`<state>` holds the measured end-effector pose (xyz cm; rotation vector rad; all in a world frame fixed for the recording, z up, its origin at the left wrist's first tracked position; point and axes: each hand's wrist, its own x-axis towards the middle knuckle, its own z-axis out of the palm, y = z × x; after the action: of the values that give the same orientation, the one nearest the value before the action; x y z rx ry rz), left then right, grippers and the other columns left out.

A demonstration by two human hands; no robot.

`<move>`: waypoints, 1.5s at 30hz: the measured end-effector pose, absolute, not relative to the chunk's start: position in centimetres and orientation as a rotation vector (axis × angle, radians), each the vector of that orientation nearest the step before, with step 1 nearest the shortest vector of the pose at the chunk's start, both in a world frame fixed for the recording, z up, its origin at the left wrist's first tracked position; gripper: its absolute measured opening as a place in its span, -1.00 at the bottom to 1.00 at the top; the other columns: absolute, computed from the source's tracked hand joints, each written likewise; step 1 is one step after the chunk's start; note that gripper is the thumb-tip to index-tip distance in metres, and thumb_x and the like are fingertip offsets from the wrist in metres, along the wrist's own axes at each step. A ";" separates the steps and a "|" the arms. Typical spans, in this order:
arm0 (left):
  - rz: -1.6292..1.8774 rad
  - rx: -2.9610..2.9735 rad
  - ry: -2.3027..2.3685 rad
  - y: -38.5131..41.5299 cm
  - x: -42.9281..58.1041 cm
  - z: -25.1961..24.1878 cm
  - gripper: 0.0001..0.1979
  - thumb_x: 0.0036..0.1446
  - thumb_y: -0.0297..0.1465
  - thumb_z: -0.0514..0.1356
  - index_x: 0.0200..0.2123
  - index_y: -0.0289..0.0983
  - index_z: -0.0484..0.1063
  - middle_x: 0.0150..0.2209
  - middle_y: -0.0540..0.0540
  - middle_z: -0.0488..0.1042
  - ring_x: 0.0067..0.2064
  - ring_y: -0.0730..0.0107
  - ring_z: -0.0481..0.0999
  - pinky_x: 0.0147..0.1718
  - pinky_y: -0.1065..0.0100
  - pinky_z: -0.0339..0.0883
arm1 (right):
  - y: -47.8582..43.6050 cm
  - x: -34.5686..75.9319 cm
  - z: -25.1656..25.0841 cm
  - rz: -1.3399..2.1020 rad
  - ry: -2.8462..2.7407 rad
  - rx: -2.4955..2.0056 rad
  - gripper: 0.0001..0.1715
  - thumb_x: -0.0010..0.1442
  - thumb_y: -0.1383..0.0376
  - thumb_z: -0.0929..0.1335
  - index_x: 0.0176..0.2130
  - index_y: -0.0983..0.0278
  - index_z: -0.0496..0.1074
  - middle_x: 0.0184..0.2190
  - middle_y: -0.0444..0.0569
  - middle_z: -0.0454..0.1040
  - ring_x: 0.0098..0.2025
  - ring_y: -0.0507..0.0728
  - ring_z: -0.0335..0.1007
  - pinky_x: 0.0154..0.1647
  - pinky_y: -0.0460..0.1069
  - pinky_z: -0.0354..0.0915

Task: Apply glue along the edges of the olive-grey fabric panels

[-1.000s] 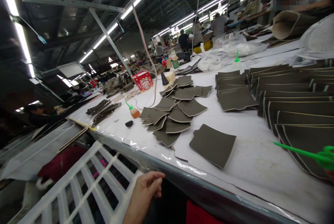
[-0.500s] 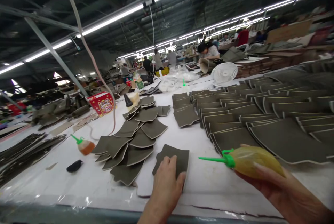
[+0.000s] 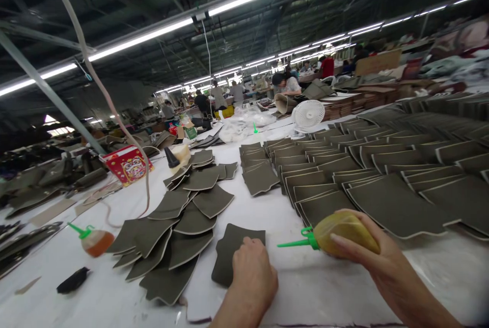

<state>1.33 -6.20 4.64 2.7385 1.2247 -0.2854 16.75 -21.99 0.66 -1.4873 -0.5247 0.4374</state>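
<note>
A dark olive-grey cut panel [image 3: 228, 252] lies on the white table in front of me. My left hand [image 3: 254, 273] is closed at its right edge, the fingers bent and the thumb side hidden from view. My right hand [image 3: 376, 256] is wrapped around a squeeze bottle [image 3: 338, 235] of yellowish liquid, tipped on its side. Its long green nozzle [image 3: 292, 243] points left towards the panel and sits apart from it. Left of the panel, similar panels [image 3: 191, 239] overlap in a loose, fanned pile.
Rows of overlapping panels [image 3: 397, 200] cover the right side. At the left are a second green-tipped bottle [image 3: 97, 241], a black scrap [image 3: 72, 280] and a red box [image 3: 128, 164] beside a hanging hose [image 3: 147, 185]. A white fan [image 3: 308, 114] stands farther back; people work beyond.
My left hand's fingers have gone from lying on the panel to bending at its right edge. The bottle has come a little closer to the panel. The view has shifted right.
</note>
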 end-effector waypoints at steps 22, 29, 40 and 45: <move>-0.143 2.755 0.972 -3.0 -0.7 4.4 -0.47 0.17 -0.44 -0.06 0.18 -0.11 0.36 -0.13 -0.22 0.58 -0.09 -0.01 0.58 -0.11 0.06 0.42 | -17.5 15.6 2.2 -0.035 -1.190 -1.740 -0.46 0.21 0.00 0.40 0.09 0.10 0.21 -0.02 -0.04 0.37 -0.06 0.20 0.39 -0.04 0.05 0.34; -0.123 2.740 0.960 -2.8 -0.9 4.2 -0.48 0.17 -0.41 -0.05 0.18 -0.10 0.36 -0.15 -0.21 0.57 -0.11 -0.03 0.58 -0.13 0.05 0.42 | -17.3 15.9 2.0 -0.057 -1.309 -1.725 -0.50 0.24 0.06 0.39 0.09 0.09 0.19 -0.02 -0.04 0.35 -0.05 0.18 0.38 -0.05 0.03 0.34; -0.116 2.719 0.963 -2.9 -1.0 3.7 -0.48 0.18 -0.36 -0.02 0.20 -0.08 0.34 -0.14 -0.21 0.55 -0.09 -0.05 0.57 -0.11 0.05 0.41 | -17.4 16.1 2.1 -0.008 -1.324 -1.701 -0.54 0.26 0.08 0.38 0.06 0.10 0.19 -0.04 -0.04 0.34 -0.08 0.17 0.38 -0.07 0.03 0.34; -0.146 2.728 0.970 -3.0 -1.0 3.7 -0.48 0.20 -0.35 -0.04 0.22 -0.07 0.31 -0.14 -0.21 0.54 -0.11 -0.04 0.57 -0.13 0.05 0.41 | -17.6 16.2 2.2 0.047 -1.319 -1.684 -0.55 0.26 0.08 0.38 0.06 0.10 0.20 -0.04 -0.03 0.34 -0.09 0.18 0.38 -0.09 0.03 0.36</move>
<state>-0.95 -3.01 3.73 2.7284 0.9700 -0.1457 16.22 -17.61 2.19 -1.6836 -1.3188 0.0473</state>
